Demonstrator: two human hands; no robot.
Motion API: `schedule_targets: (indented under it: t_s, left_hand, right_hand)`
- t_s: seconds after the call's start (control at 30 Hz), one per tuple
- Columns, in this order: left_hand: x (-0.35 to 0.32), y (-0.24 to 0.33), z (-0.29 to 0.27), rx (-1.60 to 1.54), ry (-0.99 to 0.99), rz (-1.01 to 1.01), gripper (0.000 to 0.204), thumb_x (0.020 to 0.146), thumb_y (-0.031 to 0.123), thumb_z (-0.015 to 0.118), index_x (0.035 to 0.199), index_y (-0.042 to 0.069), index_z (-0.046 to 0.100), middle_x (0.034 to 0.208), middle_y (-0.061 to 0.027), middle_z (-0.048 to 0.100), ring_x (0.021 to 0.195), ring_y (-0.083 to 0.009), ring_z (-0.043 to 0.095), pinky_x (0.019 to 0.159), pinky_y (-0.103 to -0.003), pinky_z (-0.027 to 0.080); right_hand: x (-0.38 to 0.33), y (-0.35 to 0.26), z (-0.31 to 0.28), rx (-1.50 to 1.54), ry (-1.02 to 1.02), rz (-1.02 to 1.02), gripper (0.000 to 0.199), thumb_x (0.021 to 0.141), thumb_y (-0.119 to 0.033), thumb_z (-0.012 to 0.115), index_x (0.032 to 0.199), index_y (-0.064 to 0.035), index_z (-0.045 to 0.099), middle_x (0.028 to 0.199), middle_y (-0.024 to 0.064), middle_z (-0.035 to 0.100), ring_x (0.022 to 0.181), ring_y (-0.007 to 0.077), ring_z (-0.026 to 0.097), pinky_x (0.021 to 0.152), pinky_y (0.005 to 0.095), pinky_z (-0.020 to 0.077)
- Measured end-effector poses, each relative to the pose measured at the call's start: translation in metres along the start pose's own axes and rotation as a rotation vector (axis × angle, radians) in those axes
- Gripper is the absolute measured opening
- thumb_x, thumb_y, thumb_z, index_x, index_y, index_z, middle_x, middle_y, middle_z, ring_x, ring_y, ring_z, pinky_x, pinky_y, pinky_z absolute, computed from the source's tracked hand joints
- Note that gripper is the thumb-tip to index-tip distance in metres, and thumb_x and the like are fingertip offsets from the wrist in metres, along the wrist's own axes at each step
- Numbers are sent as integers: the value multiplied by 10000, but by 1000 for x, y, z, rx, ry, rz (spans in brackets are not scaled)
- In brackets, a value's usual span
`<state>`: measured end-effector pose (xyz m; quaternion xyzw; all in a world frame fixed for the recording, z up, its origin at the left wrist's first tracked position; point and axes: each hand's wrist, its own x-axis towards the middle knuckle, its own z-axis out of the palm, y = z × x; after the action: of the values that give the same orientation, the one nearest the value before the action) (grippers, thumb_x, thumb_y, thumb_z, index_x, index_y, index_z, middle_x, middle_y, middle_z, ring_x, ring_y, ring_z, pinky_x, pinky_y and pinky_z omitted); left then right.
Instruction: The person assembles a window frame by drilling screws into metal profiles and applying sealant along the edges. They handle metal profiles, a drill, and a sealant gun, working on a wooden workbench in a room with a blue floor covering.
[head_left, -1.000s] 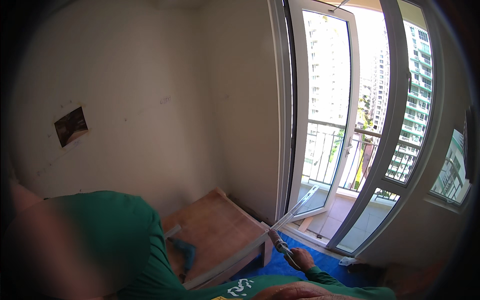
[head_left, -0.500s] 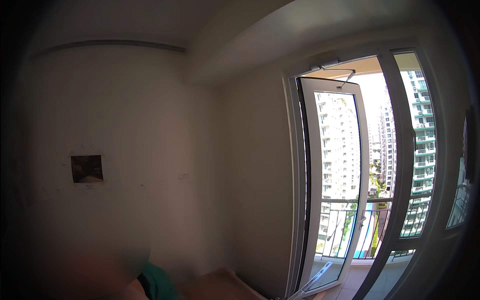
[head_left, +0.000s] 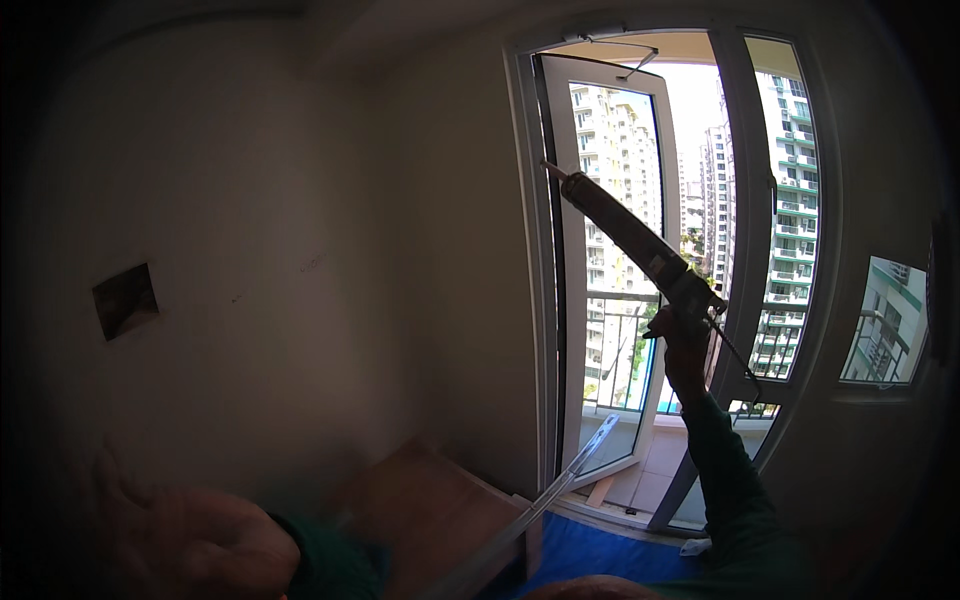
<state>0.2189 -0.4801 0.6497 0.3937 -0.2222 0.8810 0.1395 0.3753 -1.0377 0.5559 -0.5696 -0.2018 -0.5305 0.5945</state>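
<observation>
A dark caulking gun point(head_left: 622, 228) is raised at the right, tilted so that its thin nozzle points up and left, in front of the glass door. My right hand point(head_left: 686, 350) is wrapped round its handle, with the green-sleeved arm reaching up from the lower edge. A bent rod trails from the gun's back end. My left hand point(head_left: 205, 535) is low at the left, very near the camera and dim, with its fingers stretched out and nothing seen in it.
A white-framed glass door point(head_left: 655, 280) stands ajar to a railed balcony. A brown board-like surface point(head_left: 430, 510) lies below, crossed by a long metal bar point(head_left: 560, 487). Blue sheeting point(head_left: 600, 555) covers the floor by the doorway. The left wall has a square opening point(head_left: 126, 301).
The view has tilted downward and shifted right. My right hand has come into view holding the caulking gun. My left hand, a blur before, now shows more clearly with its fingers out.
</observation>
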Motion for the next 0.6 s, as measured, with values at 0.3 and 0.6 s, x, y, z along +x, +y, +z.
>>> schedule_targets:
  t_s: [0.3, 0.6]
  left_hand:
    - [-81, 16, 20, -107, -499, -476, 339, 1110, 241, 624, 1364, 19, 647, 1292, -160, 629, 1232, -316, 595, 1059, -488, 485]
    - [-179, -14, -89, 191, -613, -954, 386, 1111, 284, 650, 1411, 41, 623, 1380, -134, 589, 1290, -293, 586, 1126, -450, 485]
  right_hand:
    - [441, -188, 118, 481, -260, -546, 155, 1042, -130, 702, 1146, -19, 671, 882, 68, 707, 916, 201, 710, 835, 385, 577]
    - [577, -275, 166, 862, 21, -339, 201, 1074, -301, 681, 953, -147, 636, 810, 36, 657, 726, 180, 661, 563, 321, 528]
